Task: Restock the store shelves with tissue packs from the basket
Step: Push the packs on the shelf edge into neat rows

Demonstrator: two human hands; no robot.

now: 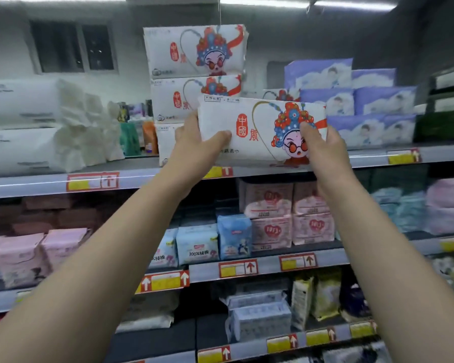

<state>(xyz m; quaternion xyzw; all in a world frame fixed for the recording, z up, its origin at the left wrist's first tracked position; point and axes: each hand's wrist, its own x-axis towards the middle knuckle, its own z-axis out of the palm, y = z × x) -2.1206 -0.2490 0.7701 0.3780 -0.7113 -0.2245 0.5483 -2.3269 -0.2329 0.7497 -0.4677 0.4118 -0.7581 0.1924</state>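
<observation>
Your left hand (pixel 194 144) and right hand (pixel 324 146) grip the tissue pack (pixel 260 127) by its short ends, thumbs on its face, at the edge of the top shelf (pixel 142 177), just right of the matching stack (pixel 194 74). It looks light, soft and slick-wrapped, so hold both ends, not the middle

A white tissue pack (pixel 260 129) printed with a cartoon opera figure is held at the front edge of the top shelf (pixel 142 176), gripped at its left end by the left hand (pixel 194 150) and at its right end by the right hand (pixel 323 150). Just behind it, a stack (pixel 194 74) of matching packs is seen. Purple packs (pixel 364 108) are piled to the right and white bundles (pixel 24 127) to the left.
</observation>
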